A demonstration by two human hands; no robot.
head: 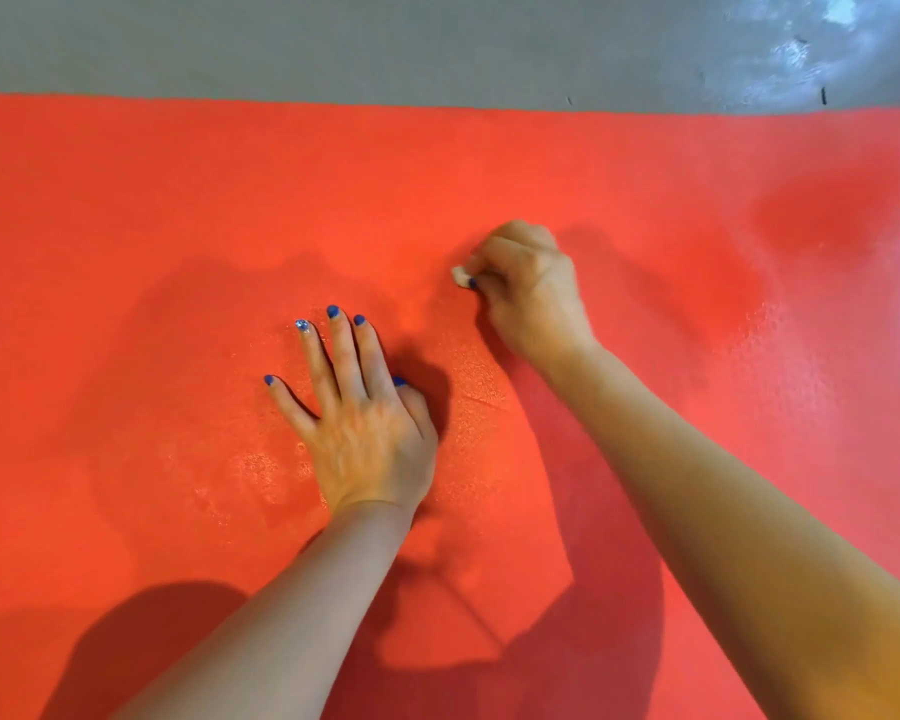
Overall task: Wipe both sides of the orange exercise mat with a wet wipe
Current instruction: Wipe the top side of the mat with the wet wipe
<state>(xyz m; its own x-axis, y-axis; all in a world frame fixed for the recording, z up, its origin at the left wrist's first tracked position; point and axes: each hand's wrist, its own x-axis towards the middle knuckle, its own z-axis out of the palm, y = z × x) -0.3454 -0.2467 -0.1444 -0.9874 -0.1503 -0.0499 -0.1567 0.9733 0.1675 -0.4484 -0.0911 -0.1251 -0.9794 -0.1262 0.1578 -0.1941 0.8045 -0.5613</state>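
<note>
Left hand (357, 413), centre of frame: fingers straight and spread, palm flat on the orange mat (126, 226), holding nothing; thumb tucked on its right side, mostly hidden. Right hand (528, 288), right of centre and higher: fingers curled into a fist, knuckles up, gripping a small white wad, the wet wipe (461, 275); only a scrap pokes out at the thumb tip, touching the mat. Mat fills most of the frame, cut off at left, right and bottom edges; glossy patches near both hands and at far right. Grey floor (385, 44) across the top, bright glare upper right.
</note>
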